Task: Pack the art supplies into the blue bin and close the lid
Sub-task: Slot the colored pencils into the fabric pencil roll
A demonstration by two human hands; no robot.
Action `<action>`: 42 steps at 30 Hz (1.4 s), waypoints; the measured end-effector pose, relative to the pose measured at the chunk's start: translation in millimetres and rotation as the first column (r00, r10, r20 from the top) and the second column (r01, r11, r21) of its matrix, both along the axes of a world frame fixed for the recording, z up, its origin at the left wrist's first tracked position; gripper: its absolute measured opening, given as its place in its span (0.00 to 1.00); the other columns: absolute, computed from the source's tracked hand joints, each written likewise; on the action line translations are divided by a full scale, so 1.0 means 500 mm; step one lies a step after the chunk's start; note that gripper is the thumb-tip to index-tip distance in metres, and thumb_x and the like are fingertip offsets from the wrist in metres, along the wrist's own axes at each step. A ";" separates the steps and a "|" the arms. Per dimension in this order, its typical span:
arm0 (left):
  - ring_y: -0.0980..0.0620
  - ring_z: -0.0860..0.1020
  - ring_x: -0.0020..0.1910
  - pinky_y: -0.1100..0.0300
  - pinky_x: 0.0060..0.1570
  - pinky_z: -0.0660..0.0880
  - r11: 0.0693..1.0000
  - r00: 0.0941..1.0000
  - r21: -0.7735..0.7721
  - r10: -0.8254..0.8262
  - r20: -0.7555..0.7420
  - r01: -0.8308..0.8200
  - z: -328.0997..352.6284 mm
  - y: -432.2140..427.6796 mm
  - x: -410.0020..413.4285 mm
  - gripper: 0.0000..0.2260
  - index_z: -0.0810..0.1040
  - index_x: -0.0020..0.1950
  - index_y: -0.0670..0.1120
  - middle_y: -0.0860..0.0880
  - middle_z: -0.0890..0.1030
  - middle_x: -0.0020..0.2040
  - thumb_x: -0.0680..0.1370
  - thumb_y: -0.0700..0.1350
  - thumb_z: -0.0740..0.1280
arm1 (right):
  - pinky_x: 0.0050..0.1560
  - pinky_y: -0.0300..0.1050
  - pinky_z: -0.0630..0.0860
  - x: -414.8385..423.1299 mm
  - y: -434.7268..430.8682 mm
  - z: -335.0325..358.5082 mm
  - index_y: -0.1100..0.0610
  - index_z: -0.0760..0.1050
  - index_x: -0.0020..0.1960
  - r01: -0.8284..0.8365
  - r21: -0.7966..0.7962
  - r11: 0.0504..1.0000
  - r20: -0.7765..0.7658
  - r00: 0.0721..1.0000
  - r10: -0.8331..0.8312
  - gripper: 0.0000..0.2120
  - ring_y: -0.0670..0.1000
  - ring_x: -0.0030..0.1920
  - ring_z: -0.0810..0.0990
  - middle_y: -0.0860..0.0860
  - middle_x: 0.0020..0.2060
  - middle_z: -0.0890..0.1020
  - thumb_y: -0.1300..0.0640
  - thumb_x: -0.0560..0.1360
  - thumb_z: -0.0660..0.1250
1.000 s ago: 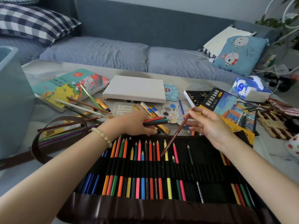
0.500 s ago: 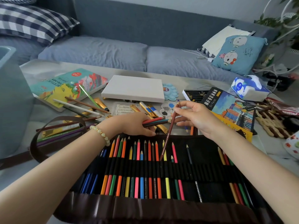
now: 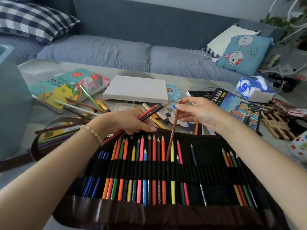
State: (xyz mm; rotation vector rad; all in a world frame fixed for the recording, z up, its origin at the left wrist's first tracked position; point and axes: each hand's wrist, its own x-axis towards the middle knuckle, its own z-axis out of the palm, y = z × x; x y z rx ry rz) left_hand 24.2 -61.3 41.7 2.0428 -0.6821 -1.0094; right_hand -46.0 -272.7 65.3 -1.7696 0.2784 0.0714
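- Fingers [image 3: 185,105] of right hand [image 3: 204,113] are pinching the top end of a brown pencil [image 3: 172,135]. Its lower end is touching the pencil roll [image 3: 207,151], just beside a yellow pencil [image 3: 172,151].
- Left hand [image 3: 126,121] is gripping a few loose pencils [image 3: 149,112], tips pointing to 2 o'clock, thumb sitting at the roll's top edge.
- Blue bin [image 3: 13,113] is standing at 9 o'clock, well apart from both hands.
- White canvas [image 3: 136,88] is lying at 12 o'clock of the hands, acrylic box [image 3: 66,85] at 10 o'clock, pastel box [image 3: 235,105] at 2 o'clock.

The grey table [image 3: 199,82] bears pencil roll [image 3: 207,150], canvas [image 3: 135,88], paint box [image 3: 66,85], tissues [image 3: 254,90].
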 end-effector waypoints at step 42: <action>0.59 0.61 0.25 0.69 0.22 0.62 0.924 0.988 -0.368 0.058 -0.146 -0.109 0.003 -0.051 -0.040 0.16 0.73 0.61 0.42 0.49 0.77 0.40 0.83 0.50 0.53 | 0.31 0.34 0.67 -0.028 0.041 -0.048 0.53 0.81 0.45 0.095 0.187 0.978 0.004 0.995 -0.098 0.07 0.43 0.31 0.70 0.45 0.35 0.77 0.50 0.73 0.70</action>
